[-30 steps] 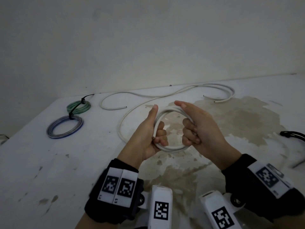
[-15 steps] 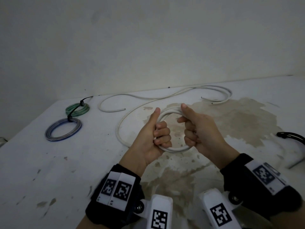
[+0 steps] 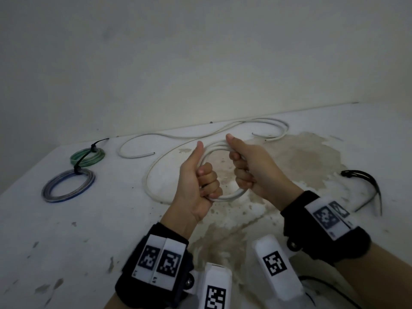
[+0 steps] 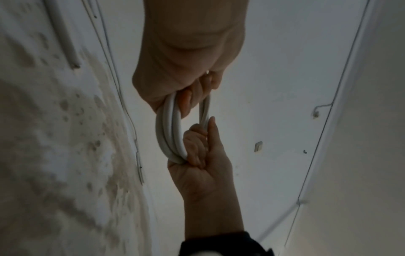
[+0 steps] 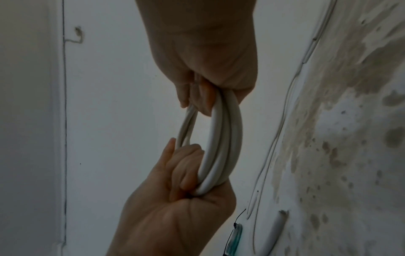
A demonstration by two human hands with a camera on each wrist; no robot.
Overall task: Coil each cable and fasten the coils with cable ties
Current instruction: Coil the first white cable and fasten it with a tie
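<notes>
- Above the stained middle of the desk (image 3: 66,230), I had both hands on the white cable (image 3: 225,197), wound into a small coil of several turns and held clear of the surface.
- My left hand (image 3: 196,186) gripped the coil's left side, its fingers (image 3: 209,177) curled tight round the strands and the thumb standing up along the coil's outer edge.
- My right hand (image 3: 252,170) gripped the opposite side, fingers wrapped through the loop and the thumb laid over the top of the strands.
- From the left wrist view the coil (image 4: 171,135) showed as three strands side by side, clamped at both ends by the two fists; the right wrist view (image 5: 219,147) showed the same.
- The uncoiled rest of the cable trailed from the coil over the desk, swung out to the left, then ran back toward the wall and ended in a loose loop at the far right.
- A second white cable (image 3: 138,143) lay loose near the wall, just beyond the trailing length.
- At far left sat a green coil (image 3: 88,156) and a blue-grey coil (image 3: 68,186), each bound with a black cable tie (image 3: 78,169).
- Spare black cable ties (image 3: 361,177) lay near the right edge, well apart from my hands.
</notes>
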